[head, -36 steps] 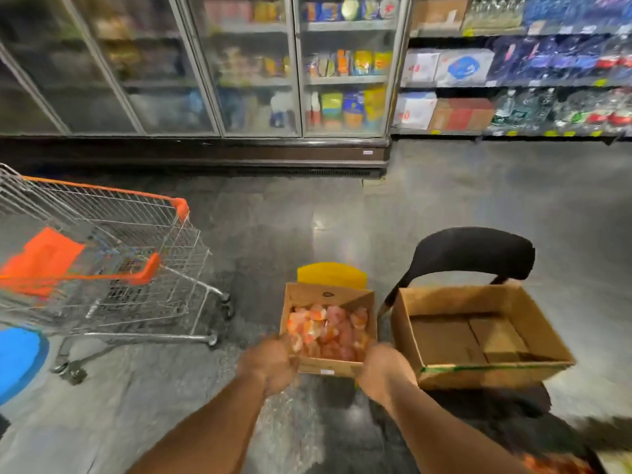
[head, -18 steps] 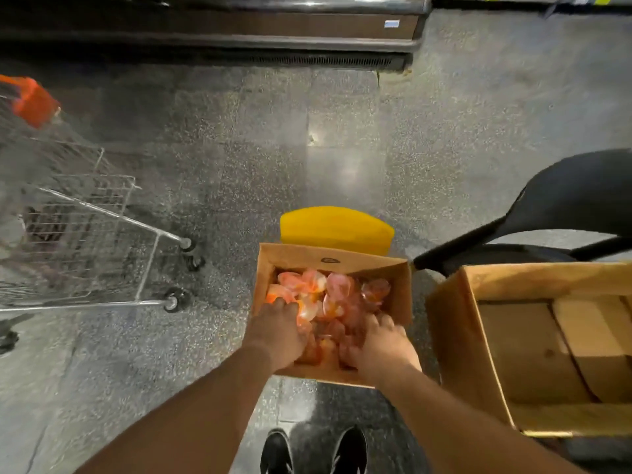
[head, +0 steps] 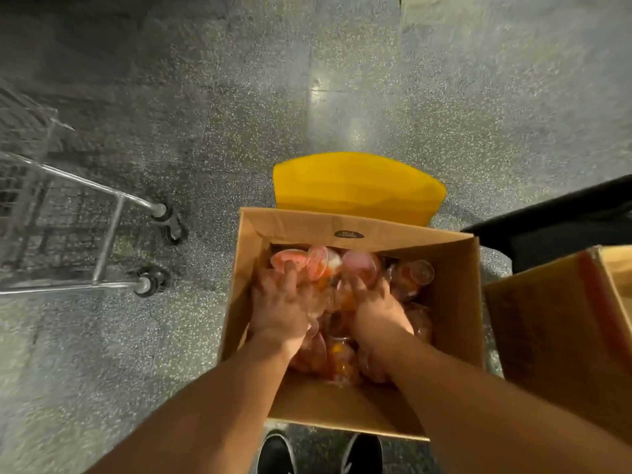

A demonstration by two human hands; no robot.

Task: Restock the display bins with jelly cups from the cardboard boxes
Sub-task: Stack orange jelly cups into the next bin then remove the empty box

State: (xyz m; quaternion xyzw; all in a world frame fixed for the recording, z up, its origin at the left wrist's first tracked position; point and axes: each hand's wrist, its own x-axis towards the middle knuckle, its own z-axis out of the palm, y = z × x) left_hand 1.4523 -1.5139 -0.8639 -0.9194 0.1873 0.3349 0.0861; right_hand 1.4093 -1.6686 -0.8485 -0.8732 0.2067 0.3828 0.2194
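- Head view: jelly cups [head: 362, 265], clear plastic with pink and orange filling, lie jumbled in an open cardboard box [head: 451, 302].
- Left hand [head: 278, 302] and right hand [head: 378, 306] press among them; grip unclear.

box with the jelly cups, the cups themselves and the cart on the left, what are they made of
Box: brown corrugated cardboard, matte, with folded flaps and a small printed oval mark. Jelly cups: apparently thin clear plastic, glossy, the orange and pink filling showing through; lids look like film, though blur leaves that open. Cart: bright metal tube and wire mesh, likely plated steel, on dark wheels, probably rubber or plastic.
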